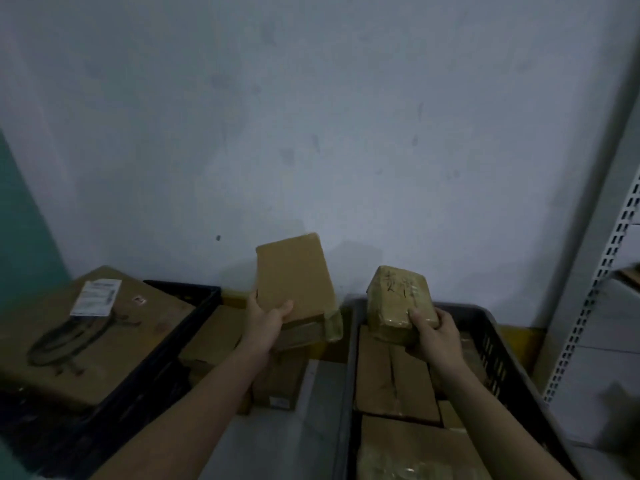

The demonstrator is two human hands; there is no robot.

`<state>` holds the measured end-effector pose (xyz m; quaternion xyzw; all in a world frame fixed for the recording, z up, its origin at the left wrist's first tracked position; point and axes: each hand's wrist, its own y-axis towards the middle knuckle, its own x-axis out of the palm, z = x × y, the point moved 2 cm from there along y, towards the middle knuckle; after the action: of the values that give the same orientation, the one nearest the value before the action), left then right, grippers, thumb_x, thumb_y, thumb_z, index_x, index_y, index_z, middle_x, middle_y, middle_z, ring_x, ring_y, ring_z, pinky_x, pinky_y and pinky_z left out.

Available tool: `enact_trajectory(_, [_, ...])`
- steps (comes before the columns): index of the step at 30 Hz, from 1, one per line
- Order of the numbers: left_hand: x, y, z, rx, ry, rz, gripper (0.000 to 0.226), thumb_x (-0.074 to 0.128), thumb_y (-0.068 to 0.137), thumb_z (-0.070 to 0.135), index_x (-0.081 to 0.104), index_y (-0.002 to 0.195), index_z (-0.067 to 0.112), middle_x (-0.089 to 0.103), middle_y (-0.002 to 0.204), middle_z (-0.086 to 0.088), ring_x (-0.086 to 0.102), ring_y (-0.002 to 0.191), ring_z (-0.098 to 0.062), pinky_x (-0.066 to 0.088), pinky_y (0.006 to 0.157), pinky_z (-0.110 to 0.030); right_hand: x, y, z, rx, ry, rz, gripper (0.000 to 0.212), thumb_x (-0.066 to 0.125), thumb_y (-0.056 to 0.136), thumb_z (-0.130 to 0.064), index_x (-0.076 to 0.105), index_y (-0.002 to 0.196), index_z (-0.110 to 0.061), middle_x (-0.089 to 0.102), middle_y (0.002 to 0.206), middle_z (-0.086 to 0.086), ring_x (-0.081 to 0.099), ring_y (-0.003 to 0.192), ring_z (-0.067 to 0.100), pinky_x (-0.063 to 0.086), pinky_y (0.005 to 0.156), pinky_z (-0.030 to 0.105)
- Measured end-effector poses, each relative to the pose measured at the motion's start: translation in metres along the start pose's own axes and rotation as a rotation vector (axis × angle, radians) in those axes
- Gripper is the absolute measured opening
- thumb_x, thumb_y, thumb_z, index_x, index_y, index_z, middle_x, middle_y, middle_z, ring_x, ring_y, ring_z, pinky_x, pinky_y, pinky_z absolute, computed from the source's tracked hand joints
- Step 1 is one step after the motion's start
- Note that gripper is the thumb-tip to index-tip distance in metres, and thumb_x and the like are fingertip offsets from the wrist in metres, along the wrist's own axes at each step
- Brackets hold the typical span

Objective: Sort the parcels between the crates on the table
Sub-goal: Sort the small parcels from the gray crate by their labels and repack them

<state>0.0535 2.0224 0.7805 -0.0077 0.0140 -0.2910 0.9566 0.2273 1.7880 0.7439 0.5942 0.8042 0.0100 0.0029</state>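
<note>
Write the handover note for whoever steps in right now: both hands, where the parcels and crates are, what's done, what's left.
Left hand: holds a flat brown parcel by its lower edge, raised over the gap between the crates.
Right hand: holds a tape-wrapped parcel with handwriting on top, raised above the grey crate.
Black crate, on the left: a large labelled box lies across it.
Grey crate, on the right: several parcels lie inside.
More boxes sit between the crates.
Done: cannot tell how much has been sorted.
Left: place both held parcels, then go through the rest.
</note>
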Motion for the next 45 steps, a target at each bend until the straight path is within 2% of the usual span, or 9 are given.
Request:
enact_trajectory(2, [-0.015,0.004,-0.006,-0.045,-0.014,0.009,0.072,0.07,0.091,0.022,0.03,0.15,0.017,0.053,0.135,-0.004,0.053,0.11,-0.021,0.045,0.088,-0.036,0.016,-0.011,0.002,0.008,0.016,-0.035,0.05,0.06,0.097,-0.032,0.041,0.139,-0.014,0.059,0.116,0.003,0.063,0.101,0.023,0.06,0.076,0.043])
enact_trajectory(5, [-0.034,0.013,-0.016,-0.074,-0.001,0.021,0.071,0.071,0.09,0.021,0.031,0.149,0.017,0.052,0.138,-0.006,0.053,0.114,-0.024,0.047,0.097,-0.043,0.036,-0.023,0.006,0.026,0.016,-0.041,0.051,0.061,0.096,-0.032,0.041,0.139,-0.015,0.06,0.118,0.004,0.064,0.103,0.025,0.06,0.082,0.048])
enact_trajectory(12, [-0.078,0.039,-0.037,-0.039,0.06,0.027,0.072,0.074,0.088,0.021,0.035,0.148,0.017,0.054,0.138,-0.005,0.053,0.12,-0.024,0.043,0.1,-0.04,0.086,-0.037,0.018,0.081,0.034,-0.014,0.04,0.062,0.096,-0.03,0.047,0.131,-0.015,0.062,0.113,0.003,0.064,0.098,0.02,0.06,0.073,0.041])
enact_trajectory(17, [-0.114,0.061,-0.049,-0.029,0.07,0.015,0.067,0.071,0.09,0.024,0.035,0.147,0.021,0.053,0.135,-0.002,0.051,0.116,-0.021,0.043,0.103,-0.044,0.128,-0.043,0.039,0.156,-0.012,0.006,0.04,0.063,0.095,-0.032,0.048,0.128,-0.014,0.062,0.113,0.004,0.063,0.095,0.02,0.059,0.081,0.05])
enact_trajectory(23, [-0.137,0.088,-0.062,-0.058,0.093,-0.117,0.066,0.07,0.091,0.028,0.036,0.147,0.022,0.054,0.133,0.0,0.053,0.112,-0.02,0.046,0.091,-0.038,0.17,-0.048,0.06,0.188,-0.038,0.073,0.048,0.063,0.095,-0.033,0.046,0.134,-0.01,0.06,0.113,0.005,0.062,0.092,0.017,0.06,0.079,0.048])
enact_trajectory(29, [-0.123,0.091,-0.098,-0.138,0.139,-0.291,0.062,0.071,0.091,0.025,0.039,0.143,0.019,0.057,0.119,0.005,0.055,0.108,-0.017,0.046,0.096,-0.035,0.166,-0.046,0.049,0.139,0.0,0.222,0.05,0.062,0.095,-0.035,0.046,0.137,-0.012,0.059,0.114,0.002,0.062,0.102,0.022,0.059,0.083,0.049])
enact_trajectory(35, [-0.085,0.08,-0.15,-0.251,0.196,-0.401,0.063,0.073,0.088,0.026,0.04,0.141,0.017,0.058,0.13,-0.004,0.056,0.114,-0.023,0.046,0.1,-0.039,0.139,-0.054,0.043,0.08,-0.003,0.294,0.05,0.06,0.096,-0.039,0.044,0.138,-0.018,0.059,0.122,0.0,0.061,0.111,0.02,0.056,0.093,0.049])
enact_trajectory(39, [-0.055,0.062,-0.183,-0.374,0.266,-0.516,0.069,0.071,0.09,0.031,0.032,0.146,0.022,0.053,0.136,-0.003,0.051,0.123,-0.026,0.041,0.107,-0.043,0.133,-0.055,0.047,0.09,0.029,0.285,0.047,0.058,0.098,-0.035,0.042,0.14,-0.019,0.058,0.112,-0.009,0.062,0.106,0.014,0.058,0.09,0.045])
enact_trajectory(45, [-0.014,0.041,-0.223,-0.367,0.288,-0.49,0.077,0.069,0.091,0.033,0.025,0.152,0.021,0.05,0.144,-0.005,0.05,0.129,-0.028,0.041,0.109,-0.042,0.126,-0.044,0.048,0.126,-0.018,0.255,0.049,0.058,0.097,-0.037,0.042,0.14,-0.02,0.057,0.126,0.001,0.061,0.106,0.016,0.061,0.081,0.04])
